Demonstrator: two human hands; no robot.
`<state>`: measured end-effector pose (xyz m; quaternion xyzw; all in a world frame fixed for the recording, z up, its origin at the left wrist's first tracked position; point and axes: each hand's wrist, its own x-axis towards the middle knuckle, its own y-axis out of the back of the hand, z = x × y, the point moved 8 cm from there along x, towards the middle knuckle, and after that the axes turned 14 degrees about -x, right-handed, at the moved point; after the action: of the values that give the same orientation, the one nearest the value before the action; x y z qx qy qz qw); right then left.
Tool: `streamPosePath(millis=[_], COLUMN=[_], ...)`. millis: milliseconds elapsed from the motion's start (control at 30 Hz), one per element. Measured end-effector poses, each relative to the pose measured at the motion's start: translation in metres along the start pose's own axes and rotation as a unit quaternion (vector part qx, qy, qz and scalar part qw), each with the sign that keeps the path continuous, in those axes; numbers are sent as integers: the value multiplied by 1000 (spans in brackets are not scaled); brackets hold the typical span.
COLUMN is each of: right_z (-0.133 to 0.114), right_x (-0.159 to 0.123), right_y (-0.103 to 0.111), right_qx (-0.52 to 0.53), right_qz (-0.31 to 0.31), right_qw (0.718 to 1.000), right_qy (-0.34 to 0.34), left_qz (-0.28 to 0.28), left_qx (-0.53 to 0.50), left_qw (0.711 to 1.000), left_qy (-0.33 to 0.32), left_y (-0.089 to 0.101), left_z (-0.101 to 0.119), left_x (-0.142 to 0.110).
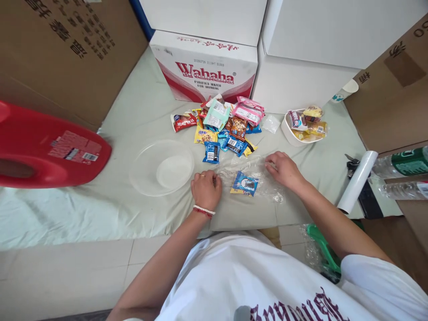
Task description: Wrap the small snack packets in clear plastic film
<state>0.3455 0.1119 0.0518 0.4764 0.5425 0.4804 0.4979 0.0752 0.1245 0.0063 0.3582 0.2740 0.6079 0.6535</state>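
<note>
A clear plastic bag (269, 180) is spread on the cloth between my two hands. Within its outline lies a blue snack packet (245, 183) with a yellow one (239, 191) partly beneath it; I cannot tell whether they are inside the bag or on it. My left hand (206, 189), wearing a ring and bracelets, is closed at the bag's left edge. The curled fingers of my right hand (284, 170) pinch its right edge. Just beyond the bag is a pile of wrapped snacks (236, 129) in several colours. A clear round plastic lid or shallow bowl (140, 171) sits left of my left hand.
A white tub (294, 137) of wrapped snacks stands at the right. Behind the pile is a Wahaha water carton (207, 73). A red jug (50, 147) lies at the left. A white roll (357, 183), keys and bottles (408, 164) occupy the right side.
</note>
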Motion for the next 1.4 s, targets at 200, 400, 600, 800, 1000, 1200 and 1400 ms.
streamPosePath(millis=[200, 400, 600, 800, 1000, 1200, 1400], right_z=[-43, -36, -37, -40, -34, -25, -28], right_x=[52, 62, 56, 55, 60, 63, 59], right_y=[-21, -27, -22, -18, -26, -42, -40], right_qx=[-29, 6, 49, 56, 115, 210, 295], right_qz=[-86, -142, -135, -97, -106, -159, -128], right_qw=[995, 990, 989, 993, 988, 965, 947], right_qy=[40, 22, 17, 26, 2, -9, 22], left_qz=[101, 229, 159, -123, -100, -78, -57], left_qx=[-53, -88, -98, -130, -106, -115, -113], left_qw=[993, 958, 944, 915, 934, 955, 973], left_qy=[-31, -151, -272, -362, -325, -262, -191], left_y=[12, 35, 40, 8, -5, -15, -19], left_z=[-2, 20, 42, 72, 78, 75, 71], left_x=[2, -21, -42, -47, -25, -12, -3])
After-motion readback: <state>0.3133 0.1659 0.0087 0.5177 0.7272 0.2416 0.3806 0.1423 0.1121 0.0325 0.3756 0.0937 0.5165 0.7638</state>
